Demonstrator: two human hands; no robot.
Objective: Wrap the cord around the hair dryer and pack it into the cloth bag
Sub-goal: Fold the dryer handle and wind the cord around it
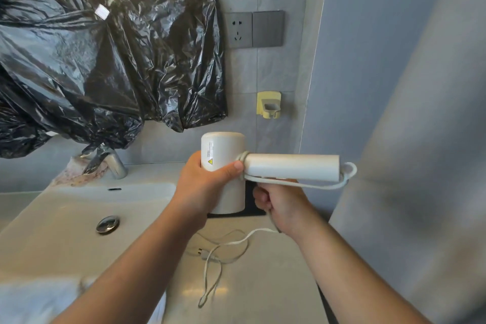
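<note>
A white hair dryer [223, 147] is held up over the counter, its barrel upright and its handle [292, 167] pointing right. My left hand [207, 184] grips the barrel, thumb at the joint where the cord makes a turn around the handle's base. The white cord [315, 186] loops out of the handle's end and runs back under it into my right hand [282, 204], which grips it in a fist. The slack cord hangs to the counter, ending in a plug [201, 254]. A dark flat thing [253, 205] lies behind the dryer; whether it is the cloth bag I cannot tell.
A white sink [65, 218] with a metal drain [107, 224] and chrome tap [115, 166] lies to the left. Black plastic sheeting [105, 47] covers the wall above. A wall socket [239, 30] and yellow holder [268, 104] are on the tiles; a grey wall stands right.
</note>
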